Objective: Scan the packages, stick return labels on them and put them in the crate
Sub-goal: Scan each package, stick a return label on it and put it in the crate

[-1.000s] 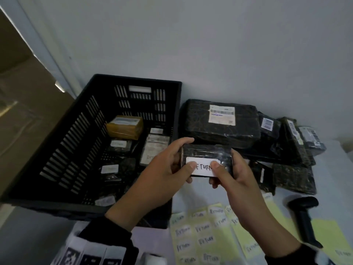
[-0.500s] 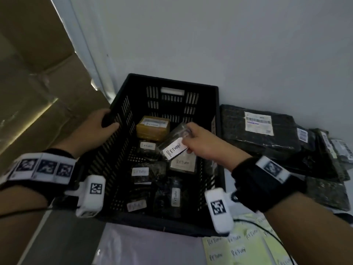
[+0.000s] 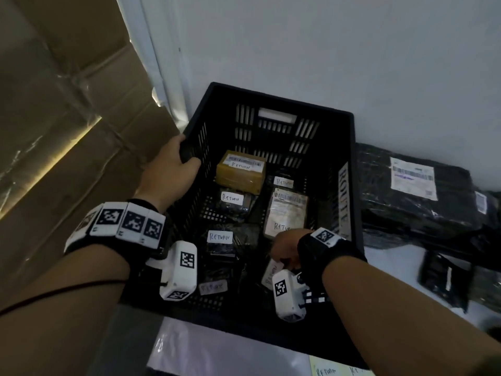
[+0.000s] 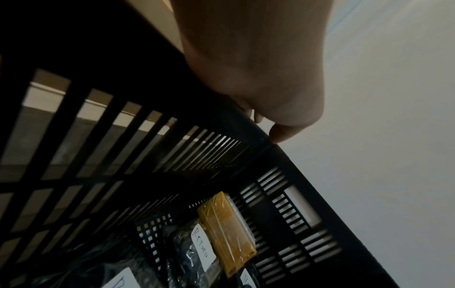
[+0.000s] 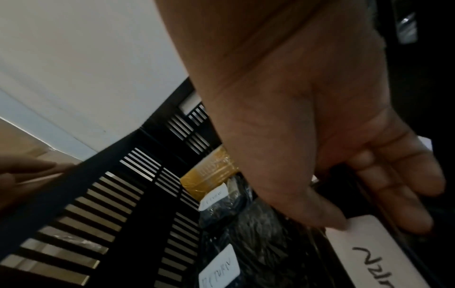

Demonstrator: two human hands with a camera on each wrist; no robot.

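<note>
The crate (image 3: 349, 169) is steadied at its far-left rim by the grasping left hand (image 3: 170, 169), while a labelled package (image 5: 374, 251) is lowered inside, pinched by the right hand (image 3: 284, 246).

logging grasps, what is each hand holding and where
Left hand grips the crate by its left rim. Right hand pinches a labelled package at its label end.

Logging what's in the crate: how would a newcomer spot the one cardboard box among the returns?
Find the black slatted crate against the white wall. At its far end lies the tan box, wrapped in clear tape with a handwritten RETURN sticker; its neighbours are dark plastic bags.
</note>
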